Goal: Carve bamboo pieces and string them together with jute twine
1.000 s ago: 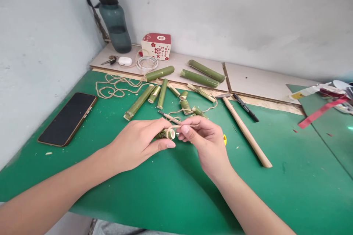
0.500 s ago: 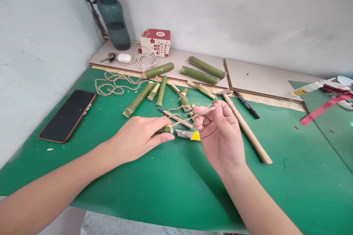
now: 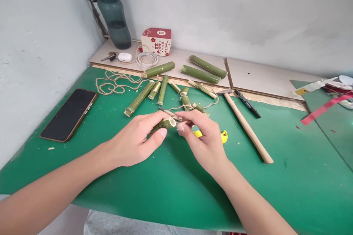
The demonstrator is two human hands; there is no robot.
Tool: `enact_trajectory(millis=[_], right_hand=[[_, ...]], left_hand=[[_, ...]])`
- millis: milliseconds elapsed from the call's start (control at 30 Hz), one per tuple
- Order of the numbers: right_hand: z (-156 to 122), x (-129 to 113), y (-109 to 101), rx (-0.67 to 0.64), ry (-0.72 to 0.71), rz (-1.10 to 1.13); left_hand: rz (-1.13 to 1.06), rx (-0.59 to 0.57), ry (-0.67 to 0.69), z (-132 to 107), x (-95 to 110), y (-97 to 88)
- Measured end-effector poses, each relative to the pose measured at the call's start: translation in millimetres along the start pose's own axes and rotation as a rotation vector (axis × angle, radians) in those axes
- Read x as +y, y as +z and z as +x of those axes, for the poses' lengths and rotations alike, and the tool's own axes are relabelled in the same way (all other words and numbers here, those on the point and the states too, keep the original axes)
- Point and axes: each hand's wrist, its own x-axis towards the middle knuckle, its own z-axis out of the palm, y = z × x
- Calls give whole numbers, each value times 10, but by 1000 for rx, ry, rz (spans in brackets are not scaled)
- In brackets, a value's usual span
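Note:
My left hand (image 3: 135,137) is wrapped round a short green bamboo tube (image 3: 164,123) with a dark marking on its side. Its pale hollow end faces right. Close to that end, my right hand (image 3: 205,137) has thumb and fingers pinched together on thin twine (image 3: 216,100); the pinched tip is mostly hidden. Beneath the right hand lies a box cutter (image 3: 224,137), only its yellow parts showing. A slim wooden tool with a dark tip (image 3: 165,110) lies just behind the tube, partly covered by my fingers.
Several bamboo pieces (image 3: 140,98) lie behind my hands. To the right are a hammer (image 3: 249,130) and a black marker (image 3: 247,103). A phone (image 3: 68,115) and loose twine (image 3: 110,84) are at left. A bottle (image 3: 114,22) and small box (image 3: 156,42) stand at the back.
My right hand has come down and left to the tube's open end, turning palm downward. The tube has tilted slightly, showing more of its marking. More yellow of the box cutter shows at right.

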Motion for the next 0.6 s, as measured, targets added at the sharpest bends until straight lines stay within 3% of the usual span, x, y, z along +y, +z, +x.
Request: enact_trajectory(millis=[100,300,433,600], right_hand=[[-18,21,44,-80,-83,-117],[-26,35,22,-80,-83,-289],[-28,26,-2,-94,-167,-404],[-20,19,-25,-116,-249,-569]], left_hand=[[31,40,3,3,-15,22],[210,115,41,8,-144,106],[352,133,103,6,-202,131],[513,147,68,-4,-206,141]])
